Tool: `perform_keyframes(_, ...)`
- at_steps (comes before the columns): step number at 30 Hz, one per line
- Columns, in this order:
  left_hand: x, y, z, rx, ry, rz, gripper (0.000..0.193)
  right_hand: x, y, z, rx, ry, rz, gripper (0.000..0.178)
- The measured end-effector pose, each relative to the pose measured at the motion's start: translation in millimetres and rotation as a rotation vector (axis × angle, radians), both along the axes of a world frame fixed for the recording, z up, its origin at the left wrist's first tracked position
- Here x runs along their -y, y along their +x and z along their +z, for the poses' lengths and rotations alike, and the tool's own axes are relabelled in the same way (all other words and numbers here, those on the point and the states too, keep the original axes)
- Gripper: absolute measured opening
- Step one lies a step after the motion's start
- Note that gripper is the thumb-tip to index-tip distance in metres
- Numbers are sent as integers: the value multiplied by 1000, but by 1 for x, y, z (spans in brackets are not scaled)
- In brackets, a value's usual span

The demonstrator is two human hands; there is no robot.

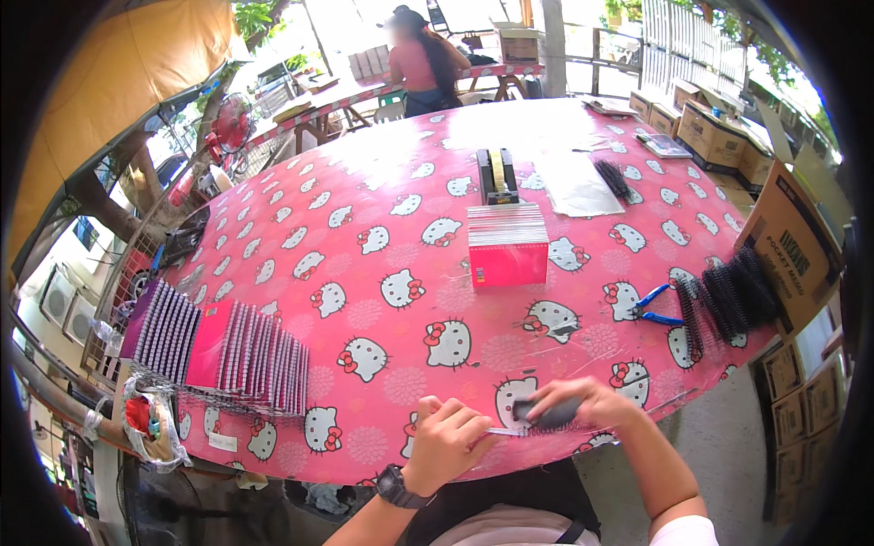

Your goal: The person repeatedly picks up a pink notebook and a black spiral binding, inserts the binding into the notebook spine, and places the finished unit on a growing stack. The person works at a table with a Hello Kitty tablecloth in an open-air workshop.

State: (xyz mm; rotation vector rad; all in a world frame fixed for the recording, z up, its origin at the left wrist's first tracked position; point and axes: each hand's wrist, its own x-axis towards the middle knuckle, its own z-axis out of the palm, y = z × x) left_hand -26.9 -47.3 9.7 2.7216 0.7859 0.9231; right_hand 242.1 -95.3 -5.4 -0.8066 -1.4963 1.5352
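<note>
Near the table's front edge, my left hand (pixel 446 444) is closed on one end of a thin, pale-edged notebook (pixel 503 431). Dark coil loops run along the notebook's edge toward the right. My right hand (pixel 587 405) is closed round a dark grey, rounded object (pixel 553 413), which sits at this coiled edge. What kind of object it is I cannot make out. Farther in stands a stack of pink-covered pads (pixel 508 264). To the left, pink notebooks (pixel 246 357) and purple notebooks (pixel 162 320) with spiral bindings stand in rows.
Blue-handled pliers (pixel 657 318) lie at the right, beside bundles of black coils (pixel 728 296) and an open carton (pixel 792 246). A tape dispenser (pixel 497 177) stands behind the pads, near white sheets (pixel 578 185). Across the table, a person (pixel 423 64) works at another table.
</note>
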Motion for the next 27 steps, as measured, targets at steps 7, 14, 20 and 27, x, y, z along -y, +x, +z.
perform_keyframes(7, -2, -1, 0, -19, -8, -8, 17, 3, -16, 9, 117, 57, -115, 56)
perform_keyframes(14, -3, -1, 0, -2, -97, 12, 33, -2, -18, 17, 61, 64, -3, 41)
perform_keyframes(20, 0, -2, 2, 34, -141, 49, 65, -12, -18, 33, 159, 90, 28, 43)
perform_keyframes(27, -14, -18, 8, 1, -89, 150, 38, -23, -30, 37, 413, 191, -71, 49)
